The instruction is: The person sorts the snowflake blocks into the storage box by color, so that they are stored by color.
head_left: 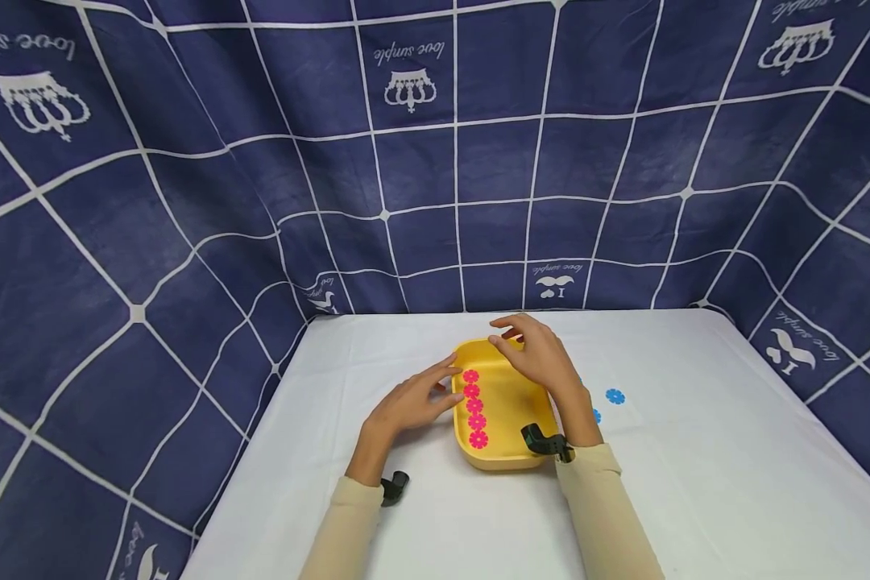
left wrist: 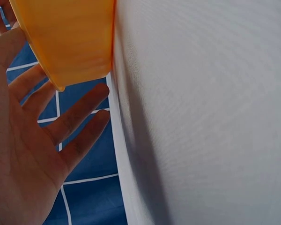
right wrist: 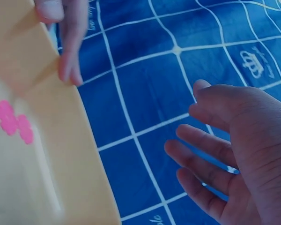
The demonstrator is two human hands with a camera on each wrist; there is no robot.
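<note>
A yellow rectangular tray (head_left: 511, 461) lies on the white table. Inside it, along its left side, runs a row of several pink flower-shaped pieces (head_left: 474, 405). My left hand (head_left: 415, 399) is at the tray's left wall, thumb and fingers spread around the rim and holding nothing else. In the left wrist view, the thumb (left wrist: 11, 44) appears to touch the tray's edge. My right hand (head_left: 540, 350) hovers over the tray's far right part. Its fingers are loosely bent with nothing between them, and the right wrist view shows this hand (right wrist: 239, 150) apart from the rim.
To the tray's right, blue flower-shaped pieces (head_left: 615, 396) lie on the table (head_left: 696, 467), some partly hidden by the right forearm. A dark blue checked curtain (head_left: 493, 177) encloses the table's back and sides. Black camera mounts (head_left: 544, 441) are on both wrists.
</note>
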